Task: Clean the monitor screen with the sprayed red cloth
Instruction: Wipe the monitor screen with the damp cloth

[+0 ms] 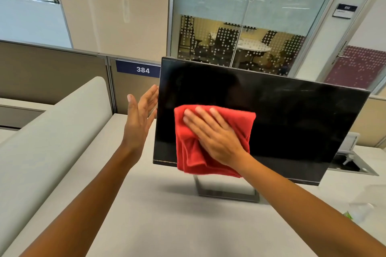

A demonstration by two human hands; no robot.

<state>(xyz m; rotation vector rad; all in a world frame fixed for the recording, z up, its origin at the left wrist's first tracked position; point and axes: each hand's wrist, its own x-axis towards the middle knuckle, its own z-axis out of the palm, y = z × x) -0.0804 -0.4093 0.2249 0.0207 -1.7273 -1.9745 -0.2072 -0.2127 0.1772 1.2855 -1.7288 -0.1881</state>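
A black monitor (292, 119) with a dark screen stands on a metal frame stand (227, 193) on the pale desk (167, 225). A folded red cloth (188, 152) lies flat against the lower left part of the screen. My right hand (215, 133) presses on the cloth with its fingers spread, pointing up and left. My left hand (140, 115) is at the monitor's left edge, palm toward the bezel, fingers extended; the fingertips reach behind or beside the edge, and contact is unclear.
A rounded beige partition (52, 142) runs along the desk's left side. A panel with a blue "384" label (138, 69) stands behind. An open cable hatch (353, 162) sits at the right. A clear bottle (363, 208) is faintly visible at the right edge. Glass office walls stand beyond.
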